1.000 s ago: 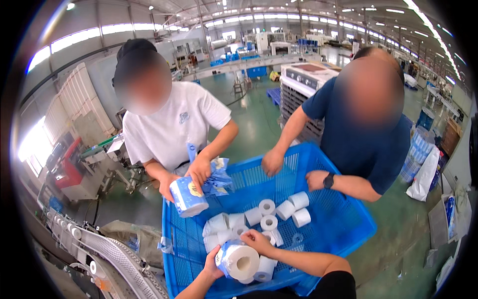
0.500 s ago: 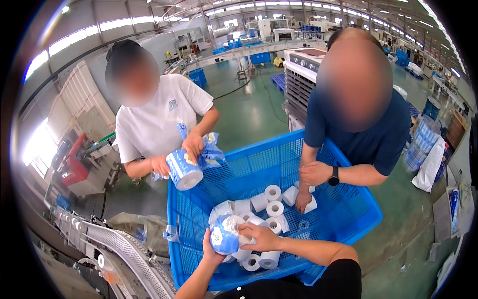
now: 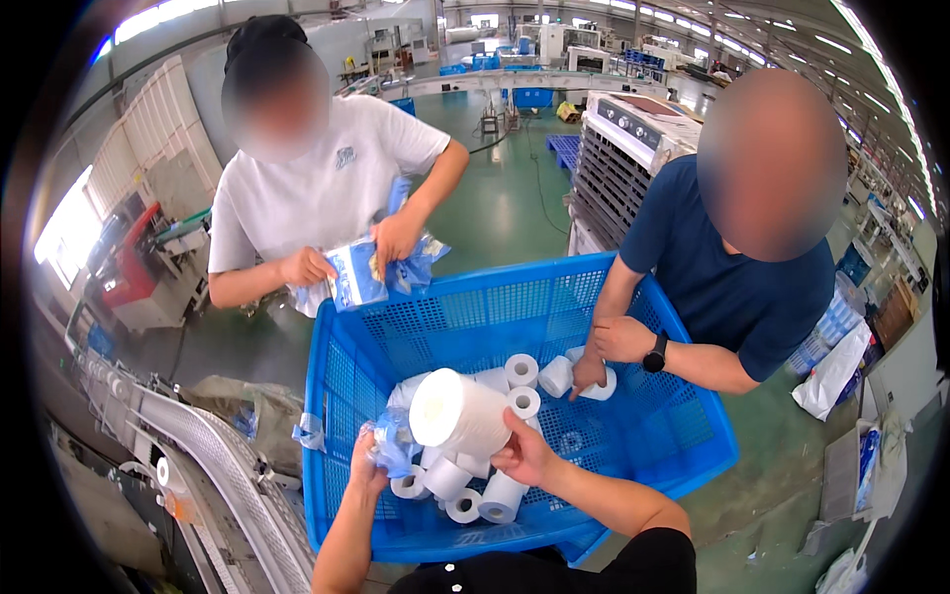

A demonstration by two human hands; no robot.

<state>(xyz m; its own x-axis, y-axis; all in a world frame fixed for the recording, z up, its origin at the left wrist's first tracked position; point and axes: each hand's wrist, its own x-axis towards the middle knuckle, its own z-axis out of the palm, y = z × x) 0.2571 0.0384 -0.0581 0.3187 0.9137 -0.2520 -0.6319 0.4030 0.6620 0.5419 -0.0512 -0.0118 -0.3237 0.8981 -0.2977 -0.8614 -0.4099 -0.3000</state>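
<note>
My right hand grips a large white toilet roll by its lower right side, above the basket. My left hand is closed on a crumpled blue and clear plastic wrapper, just left of the roll. Below both hands, several smaller white toilet rolls lie loose in a blue mesh plastic basket; the large roll hides some of them. Across the basket, a person in a white T-shirt holds a blue and white plastic pack over the rim.
At the right, a person in a dark blue shirt reaches into the basket to the rolls there. A curved conveyor runs along my left. Behind the basket stands a stack of grey trays. White sacks lie on the floor at right.
The blue wrapper has come off the large roll. My right hand now holds the bare roll higher, and my left keeps the wrapper. The white-shirted person's pack has tilted.
</note>
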